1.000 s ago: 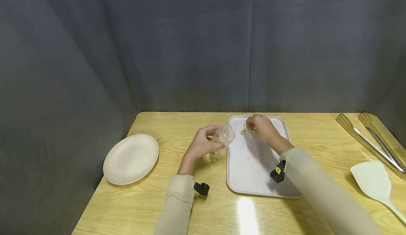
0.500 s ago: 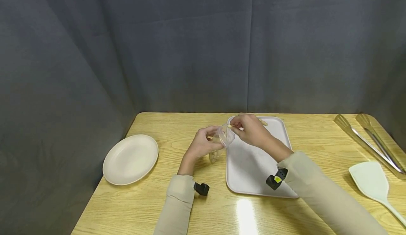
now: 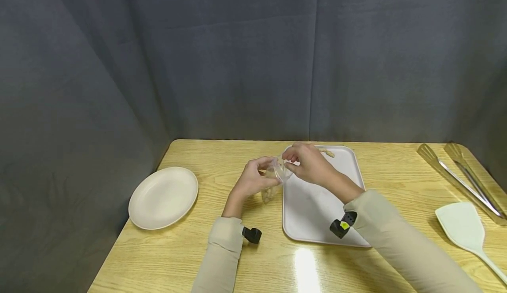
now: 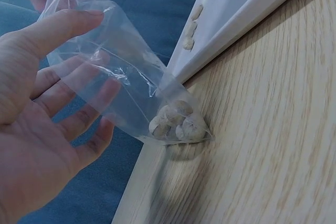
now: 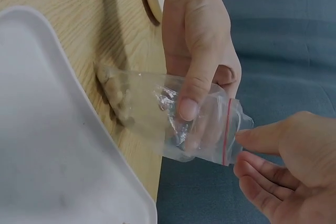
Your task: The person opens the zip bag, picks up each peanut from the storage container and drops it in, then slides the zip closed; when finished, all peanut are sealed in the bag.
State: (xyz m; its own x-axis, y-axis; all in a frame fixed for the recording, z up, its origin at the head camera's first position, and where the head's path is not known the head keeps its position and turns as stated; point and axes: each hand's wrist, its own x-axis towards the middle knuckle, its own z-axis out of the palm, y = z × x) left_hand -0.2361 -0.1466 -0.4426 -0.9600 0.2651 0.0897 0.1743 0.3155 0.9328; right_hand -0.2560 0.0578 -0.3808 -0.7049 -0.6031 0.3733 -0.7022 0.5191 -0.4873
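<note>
My left hand (image 3: 253,181) holds a clear zip bag (image 5: 147,108) with a red seal line, thumb on one side and fingers on the other. Several unshelled peanuts (image 4: 178,121) sit in the bag's lower corner, which hangs at the table by the tray (image 3: 317,222). At the bag's mouth is my right hand (image 5: 296,166), its thumb tip touching the clear edge and a gap between thumb and fingers. Nothing shows in that gap. A short row of peanuts (image 4: 192,27) lies on the tray, partly hidden behind my right hand in the head view.
A round cream plate (image 3: 163,198) lies on the left of the wooden table (image 3: 222,152). At the right are metal tongs (image 3: 463,178) and a pale green turner (image 3: 462,225). A dark curtain (image 3: 237,64) hangs behind the table.
My right hand has moved left from the tray to the bag's mouth. The peanut it pinched half a second ago no longer shows in its fingers. The left hand stays put.
</note>
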